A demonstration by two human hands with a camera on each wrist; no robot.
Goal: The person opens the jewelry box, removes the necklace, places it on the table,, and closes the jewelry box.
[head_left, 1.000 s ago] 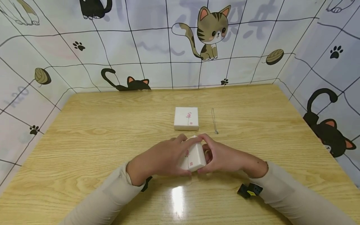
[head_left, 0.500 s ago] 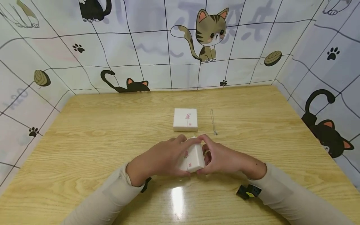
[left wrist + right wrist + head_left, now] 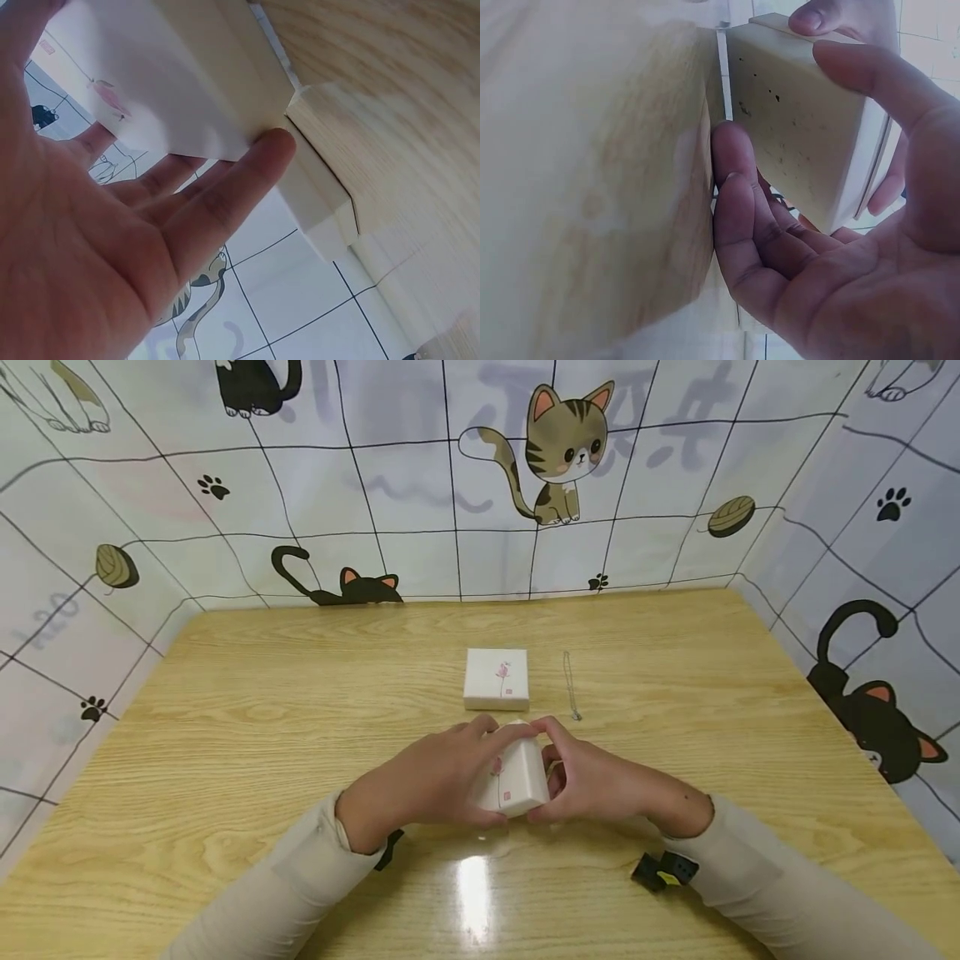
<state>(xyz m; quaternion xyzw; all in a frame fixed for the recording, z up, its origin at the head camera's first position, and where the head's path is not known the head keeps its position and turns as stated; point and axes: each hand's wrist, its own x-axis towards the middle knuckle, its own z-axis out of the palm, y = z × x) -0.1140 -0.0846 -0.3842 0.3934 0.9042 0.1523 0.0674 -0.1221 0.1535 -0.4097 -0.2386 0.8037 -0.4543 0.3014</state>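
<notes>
Both hands hold a small white gift box [image 3: 517, 781] with a pink flower print, tilted over the near-middle of the table. My left hand [image 3: 442, 777] grips the printed side, thumb at the near edge and fingers at the far edge. From the right, my right hand [image 3: 603, 777] pinches the box by its edges between thumb and forefinger. In the right wrist view the plain speckled underside of the box [image 3: 795, 120] faces the palm, and a seam runs along its side. The other right fingers curl below, by the table. What is inside the box is hidden.
A second white box [image 3: 497, 679] with the same flower print lies flat beyond the hands. To its right a thin silver necklace [image 3: 571, 685] with a small pendant is stretched on the wooden table [image 3: 300, 685]. Cat-patterned cloth walls [image 3: 412, 485] stand around the table.
</notes>
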